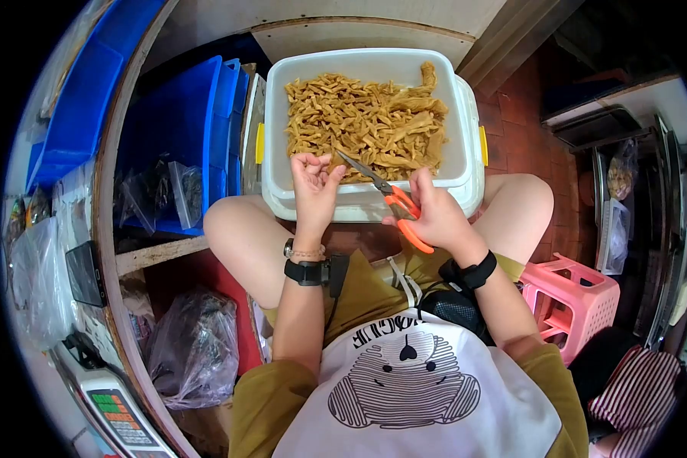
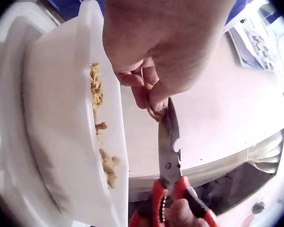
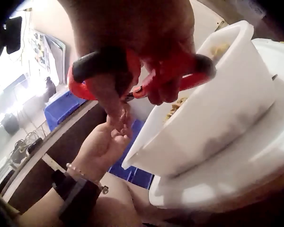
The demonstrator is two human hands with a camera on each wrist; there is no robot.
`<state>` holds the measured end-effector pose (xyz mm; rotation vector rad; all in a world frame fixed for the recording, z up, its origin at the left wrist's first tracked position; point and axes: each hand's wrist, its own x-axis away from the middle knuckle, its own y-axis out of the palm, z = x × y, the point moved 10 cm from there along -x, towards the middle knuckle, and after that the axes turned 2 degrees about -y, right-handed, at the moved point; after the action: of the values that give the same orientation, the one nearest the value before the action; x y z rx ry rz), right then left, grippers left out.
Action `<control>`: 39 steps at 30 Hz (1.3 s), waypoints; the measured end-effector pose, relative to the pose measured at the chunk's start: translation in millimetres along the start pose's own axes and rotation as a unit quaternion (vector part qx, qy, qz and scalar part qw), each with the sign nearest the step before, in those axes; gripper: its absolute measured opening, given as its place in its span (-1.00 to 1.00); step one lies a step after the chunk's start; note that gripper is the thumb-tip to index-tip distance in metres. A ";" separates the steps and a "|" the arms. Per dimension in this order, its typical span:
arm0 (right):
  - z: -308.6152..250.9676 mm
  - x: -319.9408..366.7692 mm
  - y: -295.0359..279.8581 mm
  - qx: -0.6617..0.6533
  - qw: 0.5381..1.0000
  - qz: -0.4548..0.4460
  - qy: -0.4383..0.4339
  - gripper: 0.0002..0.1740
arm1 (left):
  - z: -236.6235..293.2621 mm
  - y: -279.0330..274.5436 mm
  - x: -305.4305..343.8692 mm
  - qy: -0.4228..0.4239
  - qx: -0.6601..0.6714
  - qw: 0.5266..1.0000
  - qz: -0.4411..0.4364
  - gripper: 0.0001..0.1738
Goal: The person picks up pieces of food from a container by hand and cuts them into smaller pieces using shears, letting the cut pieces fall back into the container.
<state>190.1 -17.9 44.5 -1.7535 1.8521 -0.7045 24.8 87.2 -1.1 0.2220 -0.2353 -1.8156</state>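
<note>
Over the near edge of a white tub (image 1: 359,54), my left hand (image 1: 315,187) pinches a small tan-brown strip (image 2: 153,111) between thumb and fingers. My right hand (image 1: 441,215) grips a pair of scissors (image 1: 383,186) by its orange-red handles, thumb and fingers through the loops. In the left wrist view the blades (image 2: 167,142) lie against the strip, right by the left fingertips. Many similar soft brown strips (image 1: 351,114) fill the tub, with longer, uncut-looking pieces (image 1: 416,114) heaped on its right side.
The tub sits on a white lidded box with yellow clips (image 1: 483,145) between the person's knees. Blue bins (image 1: 214,145) stand on the left, above a plastic bag (image 1: 195,347). A scale (image 1: 118,416) is at lower left. On the right are a pink stool (image 1: 580,301) and another person's striped sleeve (image 1: 637,393).
</note>
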 end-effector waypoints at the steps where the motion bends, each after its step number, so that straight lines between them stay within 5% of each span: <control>1: -2.1 0.3 -1.4 0.000 1.000 0.000 0.000 -0.26 | 1.8 -0.1 -0.3 0.012 -0.015 1.000 -0.001 -0.57; 5: -3.8 0.3 -0.6 0.023 0.998 -0.044 0.050 -0.23 | 13.4 9.5 6.4 0.037 -0.152 0.987 -0.030 -0.63; 7: 2.7 1.7 4.4 0.022 0.994 -0.069 0.080 -0.20 | 33.2 29.0 12.3 0.098 -0.318 0.941 -0.056 -0.70; 14: 10.0 1.5 6.3 -0.004 0.998 -0.013 0.055 -0.28 | 36.0 25.9 13.3 0.142 -0.420 0.896 -0.020 -0.73; 20: 14.8 -0.3 3.4 -0.022 0.998 0.005 0.063 -0.29 | 23.3 -3.0 2.9 0.051 -0.294 0.952 0.062 -0.66; 28: 6.1 2.9 -1.2 0.051 0.997 -0.030 0.049 -0.19 | -1.9 -21.0 -4.3 -0.019 0.073 0.994 0.085 -0.52; 39: 9.9 4.5 7.8 0.008 0.996 -0.071 0.047 -0.19 | -12.7 -7.2 0.1 -0.081 0.129 0.988 0.023 -0.55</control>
<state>190.7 -22.5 31.9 -1.8856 1.7894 -0.8677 21.5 88.3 -15.3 0.2487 -0.5877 -1.7564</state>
